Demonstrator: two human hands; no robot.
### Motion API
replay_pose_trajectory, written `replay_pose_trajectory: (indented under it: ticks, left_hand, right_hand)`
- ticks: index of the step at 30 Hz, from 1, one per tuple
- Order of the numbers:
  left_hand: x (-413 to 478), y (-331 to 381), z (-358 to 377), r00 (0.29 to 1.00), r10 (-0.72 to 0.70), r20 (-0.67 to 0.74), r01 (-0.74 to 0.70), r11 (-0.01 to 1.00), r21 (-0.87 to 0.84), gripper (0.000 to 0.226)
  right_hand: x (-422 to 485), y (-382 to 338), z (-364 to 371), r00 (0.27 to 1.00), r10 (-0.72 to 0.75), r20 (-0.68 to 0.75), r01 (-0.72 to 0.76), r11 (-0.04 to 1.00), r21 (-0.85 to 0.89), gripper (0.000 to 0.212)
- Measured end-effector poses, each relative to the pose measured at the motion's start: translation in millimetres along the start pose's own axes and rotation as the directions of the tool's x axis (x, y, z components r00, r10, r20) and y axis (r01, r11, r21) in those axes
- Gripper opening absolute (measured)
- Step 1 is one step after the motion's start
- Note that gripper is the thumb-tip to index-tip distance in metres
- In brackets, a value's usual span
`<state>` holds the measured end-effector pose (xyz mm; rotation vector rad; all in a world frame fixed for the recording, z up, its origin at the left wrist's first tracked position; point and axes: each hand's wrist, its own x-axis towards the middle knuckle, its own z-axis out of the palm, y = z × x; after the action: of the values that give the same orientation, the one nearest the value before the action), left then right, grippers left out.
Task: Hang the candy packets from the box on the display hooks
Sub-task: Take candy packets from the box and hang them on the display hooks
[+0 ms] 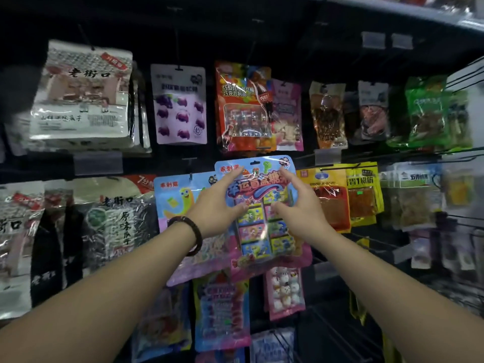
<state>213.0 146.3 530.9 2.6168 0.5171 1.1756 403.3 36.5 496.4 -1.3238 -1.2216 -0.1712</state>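
Item: one candy packet (258, 191), blue, front facing me. Long axis vertical, hang-hole end up. Location: against the display's middle row, overlapping a hanging blue packet (178, 203). My left hand (218, 205) and right hand (297, 205) grip its two side edges.

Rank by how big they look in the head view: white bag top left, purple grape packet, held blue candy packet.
Blue candy packet and white bag: about alike, unranked; the held one is nearer the camera.
Purple grape packet: clearly smallest.
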Motion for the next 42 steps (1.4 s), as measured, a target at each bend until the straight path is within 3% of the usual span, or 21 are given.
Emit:
replay_pose_trajectory:
  ticks: [6, 17, 23, 28, 32, 34, 38, 42]
  left_hand:
    - [31.2, 1.1, 20.8, 0.999, -0.046, 0.01, 0.046, 0.999, -0.02, 0.084]
    - [51.0, -21.9, 36.8, 0.991, -0.135, 0.001, 0.135, 0.988, 0.077, 0.089]
    - [53.0, -31.9, 38.8, 0.968, -0.25, 0.005, 0.249, 0.963, 0.101, 0.091]
    - [40.1, -40.7, 36.2, 0.957, -0.278, 0.083, 0.26, 0.949, 0.178, 0.088]
    - [4.7, -41.9, 23.7, 0.936, -0.314, 0.159, 0.314, 0.949, 0.029, 0.079]
    - [-19.3, -42.5, 15.3, 0.929, -0.321, 0.182, 0.319, 0.947, 0.045, 0.068]
    - [-74.5, -41.8, 1.1, 0.942, -0.278, 0.188, 0.257, 0.958, 0.128, 0.022]
    - [-147.4, -48.2, 4.2, 0.917, -0.287, 0.278, 0.248, 0.954, 0.165, 0.012]
  right_hand:
    - [31.4, 24.6, -4.8, 0.993, 0.121, -0.01, -0.122, 0.992, -0.045, 0.079]
    - [57.1, 39.2, 6.7, 0.987, 0.143, 0.078, -0.133, 0.983, -0.129, 0.081]
    - [71.7, 49.3, 20.1, 0.937, 0.281, 0.21, -0.216, 0.934, -0.284, 0.094]
    - [56.7, 32.7, 16.9, 0.867, 0.368, 0.337, -0.177, 0.858, -0.482, 0.097]
    - [32.9, 32.4, 12.4, 0.861, 0.37, 0.348, -0.135, 0.827, -0.545, 0.084]
    - [14.7, 30.3, 11.9, 0.874, 0.336, 0.351, -0.097, 0.829, -0.551, 0.075]
    - [-32.9, 10.6, 17.1, 0.89, 0.282, 0.359, -0.055, 0.847, -0.529, 0.054]
    - [-94.1, -0.9, 39.8, 0.874, 0.261, 0.409, -0.055, 0.891, -0.451, 0.031]
